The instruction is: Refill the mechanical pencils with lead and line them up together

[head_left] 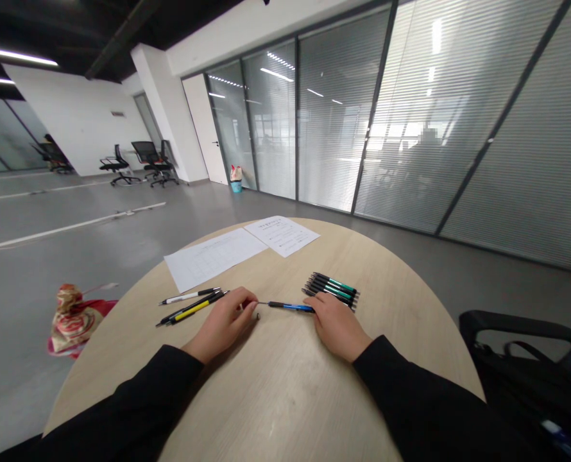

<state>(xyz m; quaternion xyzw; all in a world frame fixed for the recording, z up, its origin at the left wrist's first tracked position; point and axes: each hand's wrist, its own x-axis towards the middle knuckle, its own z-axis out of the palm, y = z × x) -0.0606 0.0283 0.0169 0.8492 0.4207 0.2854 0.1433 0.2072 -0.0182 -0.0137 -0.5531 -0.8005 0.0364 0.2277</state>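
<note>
My right hand (pixel 337 324) is closed around the right end of a blue and black pen barrel (pixel 291 307) lying level just above or on the table. From the barrel's left end a thin pen refill (pixel 263 303) sticks out, and the fingers of my left hand (pixel 230 321) pinch its far end. A small dark piece (pixel 258 316) shows by my left fingertips; its kind is unclear. Left of that hand lie a white pen (pixel 185 298) and a yellow pen (pixel 193 311), with black ones beside them. Beyond my right hand, several green and black pens (pixel 331 287) form a row.
Two printed sheets (pixel 215 256) lie toward the far side of the round wooden table (pixel 285 398). A red and gold bag (pixel 76 321) is at the left, past the table edge. A black chair (pixel 516 321) stands close at the right.
</note>
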